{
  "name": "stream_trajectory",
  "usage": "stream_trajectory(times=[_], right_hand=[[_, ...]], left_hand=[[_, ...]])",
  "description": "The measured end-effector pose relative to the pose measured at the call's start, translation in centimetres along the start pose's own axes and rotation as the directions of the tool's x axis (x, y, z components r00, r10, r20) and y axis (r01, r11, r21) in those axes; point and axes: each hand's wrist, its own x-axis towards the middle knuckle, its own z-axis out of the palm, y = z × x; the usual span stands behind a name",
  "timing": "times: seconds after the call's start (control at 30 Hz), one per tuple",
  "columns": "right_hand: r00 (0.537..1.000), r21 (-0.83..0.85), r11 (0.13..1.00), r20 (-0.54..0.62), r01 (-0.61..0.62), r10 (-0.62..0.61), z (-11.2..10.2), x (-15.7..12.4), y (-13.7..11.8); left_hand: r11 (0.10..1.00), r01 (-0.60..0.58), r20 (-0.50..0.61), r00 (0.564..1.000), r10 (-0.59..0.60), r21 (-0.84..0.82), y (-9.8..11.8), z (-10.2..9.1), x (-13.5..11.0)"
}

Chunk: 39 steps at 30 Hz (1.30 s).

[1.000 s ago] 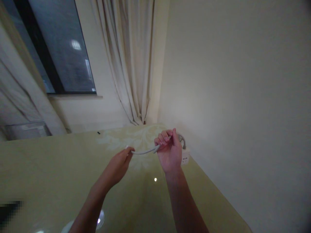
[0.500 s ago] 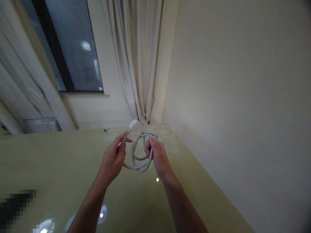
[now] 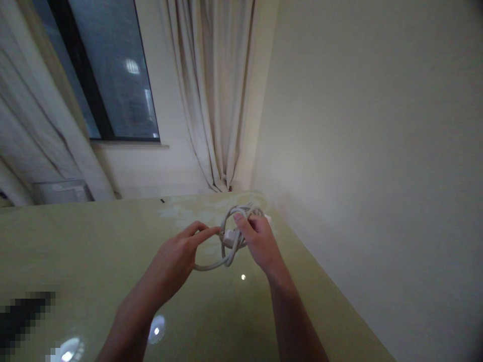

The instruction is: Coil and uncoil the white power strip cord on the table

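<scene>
Clutching coiled cable (image 3: 228,260) in right hand (image 3: 259,236) near far right corner of table (image 3: 94,251), touched white plug (image 3: 229,238) with left hand (image 3: 186,251), couldn't tell if pinching; with slackened grip, risked spilling loops!

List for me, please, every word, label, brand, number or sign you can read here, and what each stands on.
None: no word, label, brand, number or sign can be read.
White plug: too small and blurred to show any print.
Cable, held by the right hand: no print legible.
Tabletop: pale decorative pattern, no lettering visible.
</scene>
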Motion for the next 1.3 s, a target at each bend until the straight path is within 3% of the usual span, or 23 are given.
stream_trajectory(times=[0.13, 0.27, 0.4, 0.53, 0.6, 0.77, 0.93, 1.03, 1.17, 1.3], right_hand=[[0.988, 0.167, 0.98, 0.127, -0.104, 0.084, -0.6, -0.1, -0.1], [0.96, 0.294, 0.936, 0.253, -0.193, 0.118, -0.7, 0.0, -0.2], [0.894, 0.381, 0.884, 0.44, -0.271, 0.084, -0.5, 0.3, 0.5], [0.797, 0.384, 0.875, 0.603, -0.295, 0.004, -0.8, 0.5, 1.5], [0.775, 0.385, 0.886, 0.63, -0.257, -0.049, -1.1, 0.6, 1.7], [0.756, 0.404, 0.888, 0.646, -0.219, -0.108, -1.5, 0.7, 2.0], [0.703, 0.438, 0.859, 0.697, -0.264, -0.139, -0.7, 0.9, 3.3], [0.734, 0.472, 0.83, 0.669, -0.298, -0.116, 0.1, 0.9, 3.7], [0.848, 0.559, 0.775, 0.527, -0.294, -0.059, 1.1, 1.1, 3.7], [0.912, 0.581, 0.766, 0.409, -0.275, 0.017, 2.0, 1.8, 3.6]], left_hand=[[0.988, -0.121, 0.02, 0.992, 0.123, -0.094, 1.1, -0.2, 0.1], [0.91, -0.251, -0.047, 0.967, 0.25, -0.33, 1.9, -0.8, 0.6], [0.853, -0.19, -0.126, 0.981, 0.146, -0.487, 2.0, -1.0, 0.7], [0.841, -0.089, -0.079, 0.995, 0.055, -0.534, 2.3, -0.6, 0.7], [0.82, -0.069, -0.056, 0.997, 0.045, -0.568, 2.5, -0.3, 0.9], [0.728, -0.051, -0.132, 0.99, -0.054, -0.684, 2.2, -0.1, 1.4], [0.741, -0.01, -0.052, 0.998, -0.034, -0.671, 1.8, -0.2, 1.2], [0.797, -0.018, -0.056, 0.998, -0.019, -0.603, 2.5, -0.1, 1.1], [0.867, -0.085, -0.161, 0.987, 0.006, -0.491, 3.2, 0.6, 1.4], [0.889, -0.054, -0.207, 0.977, -0.047, -0.455, 3.1, 0.7, 1.6]])
